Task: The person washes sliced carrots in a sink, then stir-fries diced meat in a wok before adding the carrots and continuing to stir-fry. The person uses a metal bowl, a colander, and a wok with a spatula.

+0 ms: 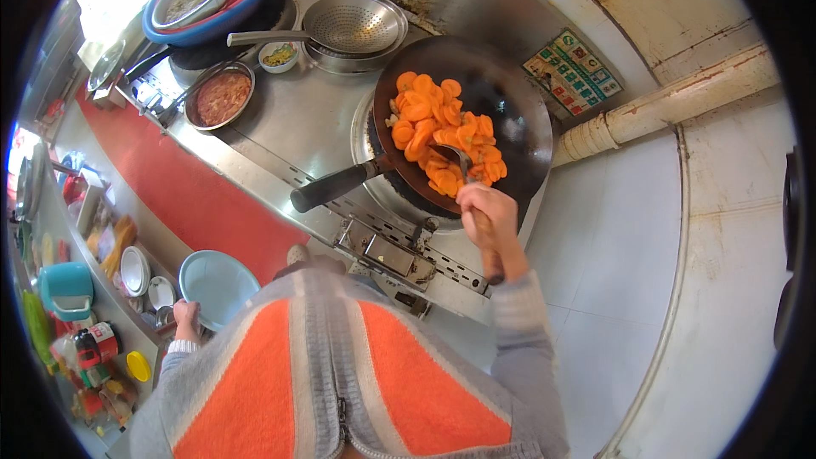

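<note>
My right hand (491, 213) grips the wooden handle (488, 248) of a metal wok ladle (454, 154). The ladle's head lies among sliced carrots (440, 121) in a dark wok (510, 108). A few small pale pieces show at the left edge of the carrots. The wok sits tilted on a stove burner, and its black handle (331, 187) points towards my left, free of either hand. Down at my left side, my left hand (187, 320) is closed at the rim of a light blue plastic basin (220, 287), whose visible inside holds nothing. My left fingertips are hard to make out.
Left of the wok are a metal bowl of reddish, meat-like food (223, 97), a small bowl of chopped bits (279, 57) and a perforated strainer (349, 24). Stacked basins (210, 32) stand farther back. A pipe (663, 115) runs along the right wall. Bottles (95, 344) crowd the left counter.
</note>
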### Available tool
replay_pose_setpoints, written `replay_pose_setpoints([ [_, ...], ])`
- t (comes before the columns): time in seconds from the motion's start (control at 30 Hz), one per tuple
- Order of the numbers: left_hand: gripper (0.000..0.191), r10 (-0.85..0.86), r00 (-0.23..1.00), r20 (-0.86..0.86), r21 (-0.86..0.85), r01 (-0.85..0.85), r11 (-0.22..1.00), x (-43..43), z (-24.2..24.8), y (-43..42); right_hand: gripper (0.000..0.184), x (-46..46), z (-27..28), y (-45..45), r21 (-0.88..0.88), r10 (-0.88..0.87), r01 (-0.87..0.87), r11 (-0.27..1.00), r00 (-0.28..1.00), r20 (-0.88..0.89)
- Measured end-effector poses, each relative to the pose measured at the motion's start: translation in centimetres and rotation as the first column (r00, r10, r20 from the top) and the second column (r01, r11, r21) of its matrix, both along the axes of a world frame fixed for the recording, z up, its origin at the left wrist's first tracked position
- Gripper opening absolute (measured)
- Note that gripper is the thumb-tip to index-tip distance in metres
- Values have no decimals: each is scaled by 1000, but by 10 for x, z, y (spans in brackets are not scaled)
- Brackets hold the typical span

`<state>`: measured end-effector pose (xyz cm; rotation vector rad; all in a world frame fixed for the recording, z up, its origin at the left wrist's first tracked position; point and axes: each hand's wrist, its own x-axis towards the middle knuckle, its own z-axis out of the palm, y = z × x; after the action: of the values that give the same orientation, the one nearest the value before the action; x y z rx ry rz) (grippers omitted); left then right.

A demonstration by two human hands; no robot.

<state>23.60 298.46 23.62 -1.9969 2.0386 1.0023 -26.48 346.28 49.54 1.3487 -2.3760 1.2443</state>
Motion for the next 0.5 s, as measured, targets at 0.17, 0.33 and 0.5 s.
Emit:
replay_pose_setpoints([
  [0.17,28,29,999,-30,-50,-31,998,-57,37,6,13,-19,-18,-14,-156,-199,184,970,977,-84],
  [0.33,30,32,998,-63,-48,-35,998,-44,26,-4,13,-20,-6,-58,-237,-172,138,962,977,-128],
  [0.5,32,58,988,-143,-37,-64,997,-46,23,1,12,-61,-58,-66,-52,-191,184,982,947,-259],
])
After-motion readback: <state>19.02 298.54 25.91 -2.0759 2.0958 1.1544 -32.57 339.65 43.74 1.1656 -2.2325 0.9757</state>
